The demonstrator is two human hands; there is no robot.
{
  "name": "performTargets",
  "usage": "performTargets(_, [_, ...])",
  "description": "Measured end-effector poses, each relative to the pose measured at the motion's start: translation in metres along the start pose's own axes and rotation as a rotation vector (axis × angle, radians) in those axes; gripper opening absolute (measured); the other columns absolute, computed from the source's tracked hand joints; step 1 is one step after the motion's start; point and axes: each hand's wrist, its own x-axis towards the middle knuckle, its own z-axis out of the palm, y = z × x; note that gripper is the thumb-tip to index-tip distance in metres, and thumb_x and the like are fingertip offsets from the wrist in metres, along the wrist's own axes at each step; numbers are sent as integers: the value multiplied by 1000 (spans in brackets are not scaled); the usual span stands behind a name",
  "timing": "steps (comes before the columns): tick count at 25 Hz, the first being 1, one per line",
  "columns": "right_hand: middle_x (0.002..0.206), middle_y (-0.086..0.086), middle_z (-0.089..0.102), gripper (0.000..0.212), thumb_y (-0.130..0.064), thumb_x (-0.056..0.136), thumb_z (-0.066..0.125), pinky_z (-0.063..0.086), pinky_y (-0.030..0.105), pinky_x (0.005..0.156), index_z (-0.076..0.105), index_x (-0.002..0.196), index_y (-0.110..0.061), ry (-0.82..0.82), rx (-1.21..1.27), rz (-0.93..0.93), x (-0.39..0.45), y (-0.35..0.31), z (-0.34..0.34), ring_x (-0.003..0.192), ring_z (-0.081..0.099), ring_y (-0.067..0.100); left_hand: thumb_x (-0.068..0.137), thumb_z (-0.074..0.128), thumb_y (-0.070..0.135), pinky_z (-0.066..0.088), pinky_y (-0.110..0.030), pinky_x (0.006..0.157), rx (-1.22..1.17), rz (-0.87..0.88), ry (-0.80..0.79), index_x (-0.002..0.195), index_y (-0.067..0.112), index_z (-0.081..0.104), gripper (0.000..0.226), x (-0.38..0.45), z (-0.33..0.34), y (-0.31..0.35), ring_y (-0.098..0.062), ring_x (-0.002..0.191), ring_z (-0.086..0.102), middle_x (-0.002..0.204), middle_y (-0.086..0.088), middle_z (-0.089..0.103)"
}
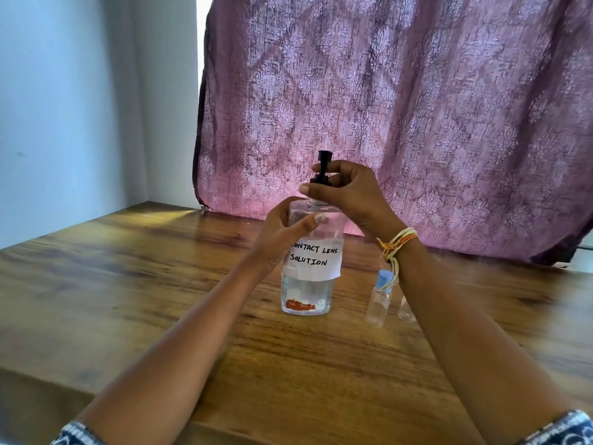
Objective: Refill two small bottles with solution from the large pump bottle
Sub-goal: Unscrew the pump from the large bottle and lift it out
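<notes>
Pump bottle (pixel 308 271) stands upright on the worktop (pixel 128 284), near the middle of the view, and both hands are on its upper part. The right hand (pixel 349 195) comes down over the neck from the right: its grip is closed on the black pump (pixel 322 170), thumb in front at the collar, fingers curled behind the stem, with the pump's top sticking up above the fingers. The left hand (pixel 285 231) grips the clear shoulder of the bottle from the left, thumb across the front just above the label (pixel 313 260), the fingers wrapped round the far side. The white paper label reads "CONTACT LENS SOLUTION" in hand lettering. Below it the body is transparent, with an orange-red patch near the base.

Thread bands (pixel 396 244) in yellow, orange and white circle the right wrist, loose ends hanging down. Just right of the pump bottle, partly behind that forearm, stands a small bottle (pixel 378 303), clear with a light blue cap (pixel 384 280). A second small bottle (pixel 406 311) stands just beside it, mostly hidden by the arm; whether it has a cap cannot be told. Both are apart from the pump bottle and neither hand touches them.

The worktop is wood-grain brown, glossy, with light falling on its far edge. Behind it hangs a purple patterned curtain (pixel 401 107), backlit. A pale blue wall (pixel 80 107) fills the left. Patterned sleeves (pixel 564 431) show at the bottom corners.
</notes>
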Motion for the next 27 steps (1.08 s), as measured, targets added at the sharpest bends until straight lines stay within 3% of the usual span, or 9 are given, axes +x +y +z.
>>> performTargets(6, [108, 23, 68, 39, 15, 84, 57, 54, 41, 93, 58, 120, 1, -188, 179, 50, 1, 0, -10, 104, 66, 32, 83, 70, 15, 56, -22, 66, -23, 18, 5, 101, 15, 63, 18, 0, 0, -1, -13, 83, 73, 89, 1, 77])
performTargets(9, [98, 13, 72, 45, 2, 79, 72, 57, 35, 83, 58, 121, 0, -168, 81, 36, 1, -4, -6, 90, 70, 22, 79, 73, 24, 56, -25, 69, -16, 28, 1, 103, 17, 64, 27, -1, 1, 1, -17, 87, 73, 93, -1, 76])
performTargets(12, [92, 20, 73, 56, -8, 68, 84, 58, 43, 83, 59, 118, 1, -27, 9, 64, 2, -4, -6, 81, 71, 27, 77, 72, 30, 56, -27, 71, -5, 40, 1, 104, 18, 64, 31, -2, 2, 1, -19, 89, 72, 94, -1, 76])
performTargets(15, [98, 23, 70, 47, 5, 77, 72, 55, 50, 91, 58, 121, 4, -63, 154, 93, 0, -1, -7, 89, 69, 32, 76, 72, 33, 57, -28, 71, -2, 40, 11, 102, 18, 64, 31, -2, 2, 1, -19, 89, 72, 94, -1, 76])
performTargets(17, [106, 25, 67, 40, 10, 84, 59, 55, 45, 92, 55, 124, 4, -138, 209, 70, -1, -2, -6, 98, 67, 31, 78, 72, 30, 57, -28, 71, -2, 44, 9, 102, 20, 64, 27, -2, 2, 0, -20, 90, 72, 94, -2, 76])
performTargets(20, [99, 17, 70, 42, -1, 80, 72, 56, 38, 87, 59, 120, -4, -148, 80, 12, -2, -8, -4, 93, 68, 23, 80, 69, 26, 57, -28, 73, -4, 48, 4, 104, 18, 64, 26, -2, 3, 0, -20, 91, 72, 95, -2, 76])
performTargets(23, [98, 30, 69, 51, -9, 72, 82, 56, 50, 89, 61, 117, -1, -45, -53, 10, -3, -9, -3, 91, 70, 37, 80, 70, 25, 57, -31, 75, 8, 47, 8, 108, 12, 62, 32, -1, 3, -1, -23, 92, 72, 97, -4, 75])
performTargets(25, [99, 29, 68, 46, 0, 76, 76, 52, 55, 94, 59, 118, 5, -43, 26, 37, -2, -8, -6, 91, 68, 38, 81, 69, 23, 58, -32, 73, 15, 39, 16, 107, 11, 62, 29, -1, 2, -1, -22, 90, 72, 96, -5, 75])
performTargets(27, [106, 26, 66, 36, 8, 84, 61, 51, 52, 96, 59, 120, 6, -134, 118, 65, 0, -8, -11, 97, 65, 33, 80, 70, 25, 58, -33, 74, 16, 40, 18, 106, 12, 62, 30, 0, 3, -2, -23, 90, 72, 97, -7, 74])
